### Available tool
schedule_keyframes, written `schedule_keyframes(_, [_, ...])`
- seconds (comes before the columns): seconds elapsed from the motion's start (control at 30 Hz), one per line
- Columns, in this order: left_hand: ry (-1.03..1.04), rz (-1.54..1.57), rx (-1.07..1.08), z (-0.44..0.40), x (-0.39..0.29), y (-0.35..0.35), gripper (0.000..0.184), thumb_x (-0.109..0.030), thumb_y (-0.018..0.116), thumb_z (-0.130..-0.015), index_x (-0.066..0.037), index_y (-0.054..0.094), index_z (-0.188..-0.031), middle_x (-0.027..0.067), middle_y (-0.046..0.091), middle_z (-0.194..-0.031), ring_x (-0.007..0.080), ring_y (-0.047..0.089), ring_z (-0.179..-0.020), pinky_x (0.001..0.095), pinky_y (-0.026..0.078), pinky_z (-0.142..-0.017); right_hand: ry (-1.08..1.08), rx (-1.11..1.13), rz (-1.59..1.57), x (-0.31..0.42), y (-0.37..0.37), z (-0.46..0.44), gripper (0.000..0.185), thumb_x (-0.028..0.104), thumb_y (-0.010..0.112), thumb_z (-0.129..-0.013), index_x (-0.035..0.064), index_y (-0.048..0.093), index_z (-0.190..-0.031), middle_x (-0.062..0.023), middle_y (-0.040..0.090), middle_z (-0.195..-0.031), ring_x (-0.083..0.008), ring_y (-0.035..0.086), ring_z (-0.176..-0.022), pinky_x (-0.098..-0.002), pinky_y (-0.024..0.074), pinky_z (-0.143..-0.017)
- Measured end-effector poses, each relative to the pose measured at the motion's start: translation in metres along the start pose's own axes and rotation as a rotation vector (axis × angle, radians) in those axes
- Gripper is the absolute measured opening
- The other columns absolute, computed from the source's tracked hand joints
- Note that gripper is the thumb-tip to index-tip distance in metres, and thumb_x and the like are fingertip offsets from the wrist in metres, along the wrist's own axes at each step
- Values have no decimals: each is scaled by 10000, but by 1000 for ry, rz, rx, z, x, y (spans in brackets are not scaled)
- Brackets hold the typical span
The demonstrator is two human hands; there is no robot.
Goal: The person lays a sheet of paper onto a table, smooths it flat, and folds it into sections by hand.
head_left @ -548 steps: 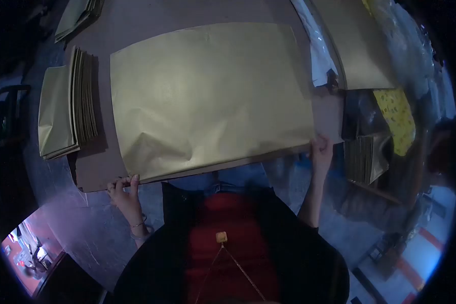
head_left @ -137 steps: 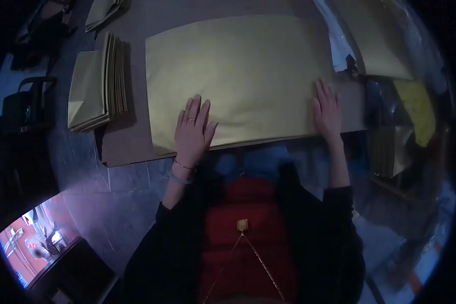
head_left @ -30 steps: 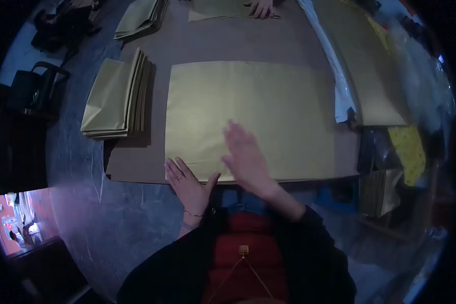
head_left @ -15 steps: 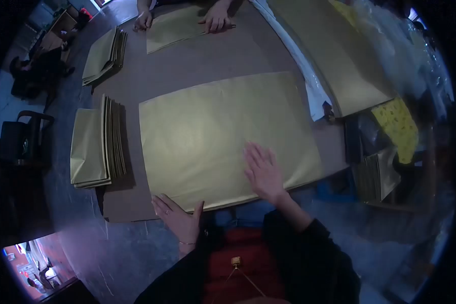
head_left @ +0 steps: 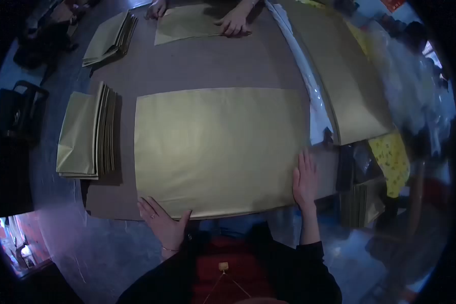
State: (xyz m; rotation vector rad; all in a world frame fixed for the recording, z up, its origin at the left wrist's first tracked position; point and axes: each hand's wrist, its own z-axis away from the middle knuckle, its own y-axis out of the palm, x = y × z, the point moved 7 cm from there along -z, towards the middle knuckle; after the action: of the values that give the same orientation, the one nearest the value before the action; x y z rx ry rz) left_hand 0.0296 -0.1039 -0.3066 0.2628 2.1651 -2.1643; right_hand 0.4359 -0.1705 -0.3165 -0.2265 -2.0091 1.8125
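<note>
A large gold-coloured sheet [head_left: 218, 152], apparently paper, lies flat on the brown tabletop in front of me. My left hand [head_left: 163, 220] rests on its near left corner, fingers stretched out and thumb apart along the near edge. At the sheet's right edge, close to the near right corner, my right hand [head_left: 305, 180] lies flat with its fingers extended. Neither hand grips anything.
To the left stands a stack of folded gold sheets [head_left: 86, 137], with another folded stack [head_left: 109, 40] behind it. Across the table, a person's hands [head_left: 233, 23] press a smaller gold sheet [head_left: 187, 25]. On the right lie a long pile of gold sheets [head_left: 339, 76] and yellow patterned material [head_left: 391, 162].
My right hand has slid from the middle of the sheet to its right edge. My left hand stays at the near left corner. The whole view has shifted slightly.
</note>
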Motion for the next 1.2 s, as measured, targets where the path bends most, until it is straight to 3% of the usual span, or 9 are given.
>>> schedule_keyframes(0.17, [-5,61,-91,0,3,-1,1081,-657,611,-721,37,185,-1432,297,134,-1477,455,154,-1360,545,168,-1092,-63,21,-77,5,4,-3,485,285,326,-986,76,311,-1423,-111,270,-1495,-282,237,-1385,-499,136,-1117])
schedule_keyframes(0.27, [-6,25,-67,0,4,-2,1039,-662,589,-736,26,228,-1425,292,159,-1474,446,181,-1356,543,182,-1087,-14,38,47,-3,9,-2,488,293,303,-991,79,305,-1429,-129,266,-1495,-292,219,-1391,-505,131,-1114])
schedule_keyframes(0.43, [-67,-51,-48,2,7,-10,908,-628,561,-771,-48,309,-1422,224,225,-1486,380,243,-1360,532,217,-1064,-65,3,59,-8,12,-3,491,311,282,-998,96,295,-1438,-123,260,-1499,-297,219,-1390,-505,137,-1112])
schedule_keyframes(0.7, [-105,0,-112,8,22,-5,907,-646,523,-785,-35,307,-1419,241,210,-1484,379,239,-1365,525,238,-1063,-24,31,62,-3,7,-1,500,332,254,-1005,105,273,-1450,-113,232,-1511,-296,204,-1394,-505,129,-1112])
schedule_keyframes(1.0, [-108,39,-137,10,23,-5,918,-634,530,-793,-45,256,-1443,237,195,-1489,374,209,-1378,508,208,-1085,-131,-39,52,-3,9,2,514,337,218,-1003,86,262,-1449,-146,206,-1514,-296,185,-1400,-508,103,-1114])
schedule_keyframes(1.1, [-102,66,-120,10,22,-8,886,-604,529,-816,-39,252,-1440,237,186,-1490,371,199,-1381,508,197,-1091,-119,-43,41,-3,1,5,523,345,257,-998,73,263,-1445,-144,226,-1507,-312,217,-1386,-528,130,-1102])
schedule_keyframes(1.13, [-102,66,-123,9,21,-11,886,-604,529,-816,-39,252,-1440,237,186,-1490,371,199,-1381,508,197,-1091,-79,-94,47,-10,-4,6,512,340,311,-992,58,311,-1419,-161,283,-1474,-331,275,-1352,-517,183,-1088])
schedule_keyframes(1.2, [-93,102,-153,4,24,-24,775,-500,562,-850,-19,314,-1405,246,309,-1424,380,323,-1308,481,266,-1061,-43,-152,48,-21,-15,8,501,334,365,-985,43,358,-1393,-178,340,-1440,-350,334,-1317,-505,236,-1074])
